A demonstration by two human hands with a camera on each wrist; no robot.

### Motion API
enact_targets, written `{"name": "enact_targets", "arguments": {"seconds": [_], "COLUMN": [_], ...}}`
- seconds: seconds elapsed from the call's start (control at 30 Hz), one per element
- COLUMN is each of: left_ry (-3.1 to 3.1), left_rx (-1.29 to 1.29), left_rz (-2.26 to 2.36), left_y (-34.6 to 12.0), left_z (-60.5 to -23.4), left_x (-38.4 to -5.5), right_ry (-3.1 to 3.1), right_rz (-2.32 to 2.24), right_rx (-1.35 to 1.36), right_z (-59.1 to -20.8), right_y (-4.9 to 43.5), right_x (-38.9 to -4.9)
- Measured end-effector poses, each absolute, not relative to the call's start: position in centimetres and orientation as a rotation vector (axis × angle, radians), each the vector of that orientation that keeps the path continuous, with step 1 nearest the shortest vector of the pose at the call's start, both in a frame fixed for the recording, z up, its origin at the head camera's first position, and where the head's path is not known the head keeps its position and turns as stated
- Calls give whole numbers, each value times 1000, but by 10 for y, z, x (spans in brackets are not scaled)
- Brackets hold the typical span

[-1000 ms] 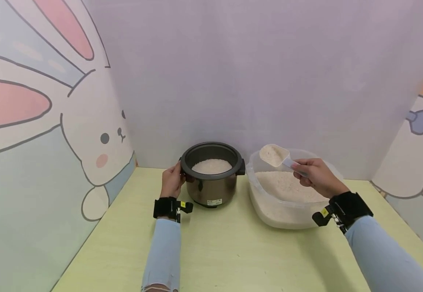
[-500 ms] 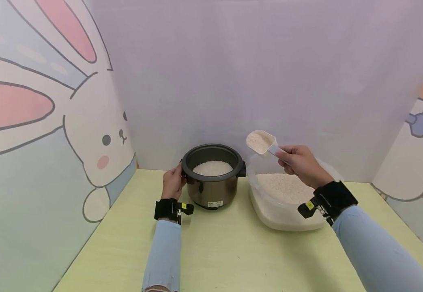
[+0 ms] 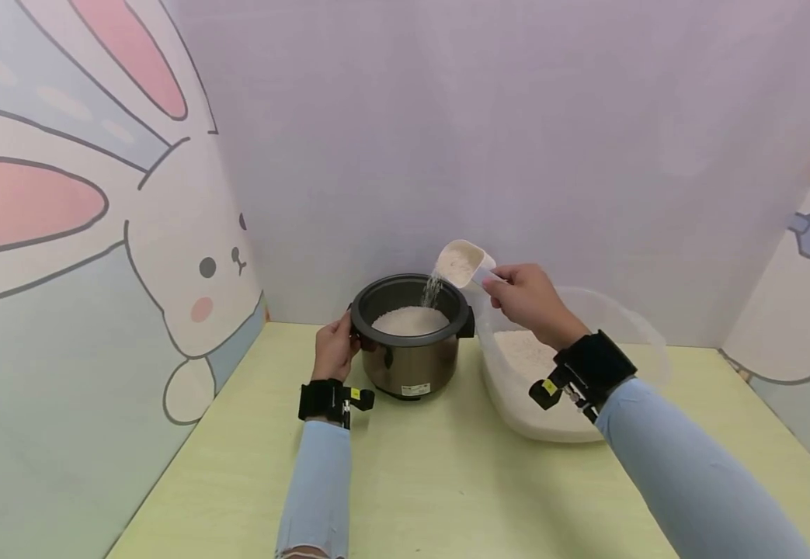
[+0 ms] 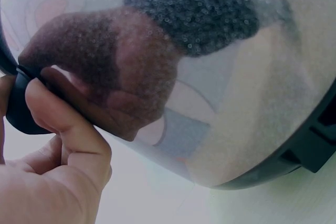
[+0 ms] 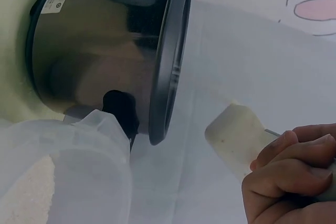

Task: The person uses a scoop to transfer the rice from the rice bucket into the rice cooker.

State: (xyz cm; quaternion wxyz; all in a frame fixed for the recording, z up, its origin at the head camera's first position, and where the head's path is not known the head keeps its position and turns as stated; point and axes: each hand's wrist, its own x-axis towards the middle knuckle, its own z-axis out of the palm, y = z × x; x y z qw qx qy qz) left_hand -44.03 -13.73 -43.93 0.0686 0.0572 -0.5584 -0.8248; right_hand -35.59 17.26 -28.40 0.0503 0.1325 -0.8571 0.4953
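While the left hand (image 3: 333,348) pinches the black side handle (image 4: 20,107) at nine o'clock, the cooker (image 3: 408,365) stands upright, white grains (image 3: 410,321) inside. Towards its one o'clock, just above the rim, a tilted scoop (image 3: 474,252) sheds a thin stream, its handle gripped by the right hand (image 3: 533,301). At the cooker's four o'clock sits a translucent tub (image 3: 512,400) of grains. Pouring well likely calls for a gradual tilt, scoop lip inside the rim, cooker held steady. The left wrist view shows the pinch closely; the right shows the scoop's outside but no falling grains, which the head view catches.
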Motion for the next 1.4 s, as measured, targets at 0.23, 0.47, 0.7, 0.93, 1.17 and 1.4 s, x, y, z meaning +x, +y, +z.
{"name": "enact_targets", "arguments": {"seconds": [0.23, 0.47, 0.7, 0.93, 1.17, 1.4], "left_ry": [-1701, -1706, -1709, -1750, -1737, -1715], "left_rx": [175, 187, 163, 134, 150, 158], "left_rz": [-2480, -2454, -2471, -2474, -2487, -2462], "left_y": [-139, -136, -137, -138, -138, -136], "left_z": [-439, -438, -440, -422, -432, -439], "left_x": [-439, -438, -438, -424, -432, -438], "right_ry": [-2597, -2592, -2565, -2583, -2609, -2598], "right_rz": [1268, 1106, 991, 947, 887, 835], "right_rx": [422, 469, 484, 446, 411, 414], "right_z": [-288, -294, -298, -301, -305, -308], "right_y": [153, 141, 137, 137, 138, 136], "right_x": [-365, -373, -378, -378, -375, -376]}}
